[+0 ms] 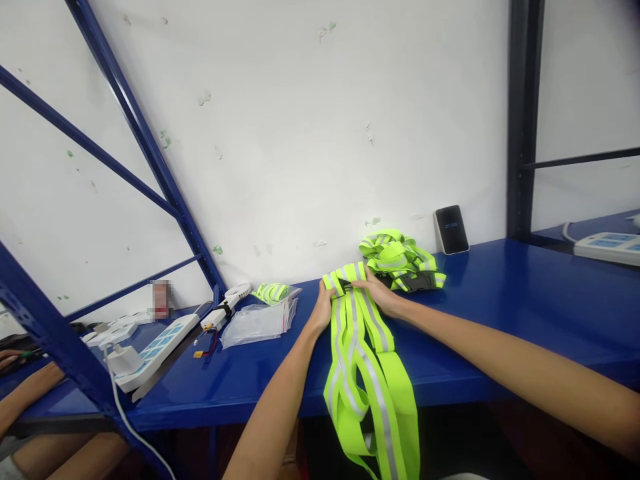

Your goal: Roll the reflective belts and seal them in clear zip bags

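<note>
Readable writing: the phone (451, 229), standing upright against the wall (320, 133), shows a row of small clock-like digits starting with 21; the rest is too blurred to read. An object (161, 299) at far left is pixelated, hiding any label.
Straps in hand: a bundle of reflective straps (373, 380), bright yellow-green with a silver-grey stripe along each band. The top is folded into a short crosswise loop; below it several bands fall side by side, bowing and twisting. A small dark piece shows under the fold, too hidden to name.
Where the straps are: the held fold is above the bench (520, 313), at centre; the lower lengths drop past the front edge and out of view at the bottom.
Left hand (324, 308): fingers curled in, gripping the left end of the fold.
Right hand (376, 288): pinching the right end of the fold, close to a second strap pile (397, 257) with a black buckle (417, 281).
Left of the hands: clear plastic bags (260, 323), a bagged strap (271, 293), a small white fan (237, 291), then a white power strip (167, 347).
Edges and room: blue bench surface stretches rightward from the pile to a dark post (523, 120); a slanting blue post (145, 133) bounds the left.
Far left: another person's arm (30, 393).
</note>
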A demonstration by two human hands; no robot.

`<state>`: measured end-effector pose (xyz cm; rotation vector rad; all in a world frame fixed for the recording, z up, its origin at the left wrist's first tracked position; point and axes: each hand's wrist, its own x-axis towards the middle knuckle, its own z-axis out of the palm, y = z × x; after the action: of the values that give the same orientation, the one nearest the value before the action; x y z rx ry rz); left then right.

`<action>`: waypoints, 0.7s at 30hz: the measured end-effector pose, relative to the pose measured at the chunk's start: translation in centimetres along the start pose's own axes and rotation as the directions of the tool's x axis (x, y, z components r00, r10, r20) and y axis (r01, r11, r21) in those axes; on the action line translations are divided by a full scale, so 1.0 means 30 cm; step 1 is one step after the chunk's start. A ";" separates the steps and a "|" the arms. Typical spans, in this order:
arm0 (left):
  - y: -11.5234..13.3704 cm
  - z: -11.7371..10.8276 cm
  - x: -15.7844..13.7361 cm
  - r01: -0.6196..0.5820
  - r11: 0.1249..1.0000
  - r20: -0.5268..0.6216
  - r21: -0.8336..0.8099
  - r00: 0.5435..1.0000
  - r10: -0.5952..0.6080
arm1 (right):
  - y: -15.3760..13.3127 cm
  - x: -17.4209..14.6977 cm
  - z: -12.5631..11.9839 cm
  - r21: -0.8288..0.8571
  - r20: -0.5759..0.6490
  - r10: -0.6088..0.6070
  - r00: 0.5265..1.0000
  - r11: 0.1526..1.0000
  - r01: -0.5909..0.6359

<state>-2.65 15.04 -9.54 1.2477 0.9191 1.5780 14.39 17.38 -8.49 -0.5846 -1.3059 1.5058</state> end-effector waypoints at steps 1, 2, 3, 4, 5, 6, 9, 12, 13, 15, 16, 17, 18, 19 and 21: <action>-0.003 -0.003 0.003 0.016 1.000 0.011 0.005 1.000 -0.016 | 0.000 0.001 -0.003 -0.008 0.017 -0.020 1.000 1.000 0.020; -0.005 -0.005 0.004 0.021 1.000 0.020 0.013 1.000 -0.021 | 0.002 0.002 -0.006 -0.012 0.036 -0.038 0.999 0.999 0.038; -0.006 -0.004 0.004 0.020 1.000 0.026 0.019 0.999 -0.020 | 0.005 0.005 -0.009 -0.014 0.045 -0.054 0.998 0.998 0.054; -0.005 -0.001 0.002 0.024 1.000 0.036 0.015 0.999 -0.025 | 0.009 0.008 -0.012 -0.011 0.041 -0.065 0.997 0.998 0.066; -0.004 0.005 -0.002 0.032 0.999 0.051 0.004 0.998 -0.033 | 0.012 0.011 -0.014 -0.003 0.028 -0.074 0.997 0.997 0.074; -0.001 0.011 -0.007 0.044 0.999 0.072 -0.008 0.996 -0.043 | 0.015 0.015 -0.016 0.012 0.017 -0.079 0.997 0.997 0.079; 0.014 0.034 -0.022 0.093 0.995 0.104 -0.043 0.991 -0.088 | 0.014 0.022 -0.014 0.081 0.002 -0.094 0.996 0.992 0.094; 0.033 0.044 -0.028 0.094 0.993 0.032 -0.069 0.995 -0.092 | 0.002 0.023 -0.001 0.150 0.017 -0.059 0.998 0.987 0.056; 0.039 0.043 -0.027 0.083 0.993 0.017 -0.086 0.997 -0.082 | -0.003 0.022 0.004 0.171 0.017 -0.034 0.999 0.985 0.031; 0.051 0.037 -0.024 0.077 0.986 0.040 -0.149 0.997 -0.072 | -0.011 0.020 0.010 0.206 0.012 0.004 1.000 0.979 -0.006; 0.056 0.033 -0.022 0.088 0.978 0.069 -0.189 0.995 -0.076 | -0.016 0.017 0.011 0.217 0.012 0.007 1.000 0.976 -0.009; 0.060 0.030 -0.020 0.104 0.968 0.098 -0.227 0.992 -0.083 | -0.022 0.014 0.010 0.222 0.024 0.000 1.000 0.975 -0.005; 0.063 0.027 -0.019 0.118 0.960 0.113 -0.253 0.989 -0.092 | -0.028 0.010 0.008 0.225 0.055 -0.011 0.998 0.974 -0.001; 0.065 0.026 -0.017 0.130 0.956 0.115 -0.264 0.988 -0.103 | -0.036 0.004 0.005 0.228 0.101 -0.023 0.995 0.974 -0.001; 0.067 0.025 -0.015 0.153 0.954 0.092 -0.259 0.987 -0.133 | -0.051 -0.008 0.001 0.244 0.204 -0.035 0.978 0.970 -0.016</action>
<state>-2.28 13.98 -7.66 1.0198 0.7075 1.4754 15.02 16.98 -7.12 -0.2670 -1.2502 1.7238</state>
